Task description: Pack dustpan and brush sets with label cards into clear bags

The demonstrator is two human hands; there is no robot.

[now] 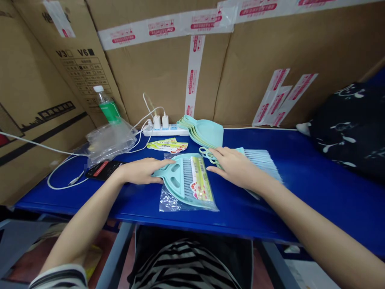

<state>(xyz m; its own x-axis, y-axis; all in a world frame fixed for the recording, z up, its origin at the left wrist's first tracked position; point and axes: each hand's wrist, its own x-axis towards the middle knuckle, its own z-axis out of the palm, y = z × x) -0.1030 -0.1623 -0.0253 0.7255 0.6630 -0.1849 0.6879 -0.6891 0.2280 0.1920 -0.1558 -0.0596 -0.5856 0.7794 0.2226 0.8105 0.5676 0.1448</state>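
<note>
My left hand (143, 170) is closed at the handle end of a light blue dustpan (169, 188) lying flat in a clear plastic bag. A small matching brush (187, 178) lies in the pan, with a printed card (201, 178) over its bristles. To the right, my right hand (230, 164) rests over a stack of hand brushes (261, 160), thumb apart from the fingers. The brushes' looped handles show by the fingertips, and their pale bristles fan out to the right. My palm hides their middle.
Nested dustpans (207, 131) stand behind the brushes. Loose printed cards (167, 145) lie near a white power strip (171, 130) with chargers. At left are a phone (104, 170), crumpled plastic bags (111, 140), a bottle (108, 106) and cables. A dark patterned bag (349, 128) sits far right. Cardboard walls the back.
</note>
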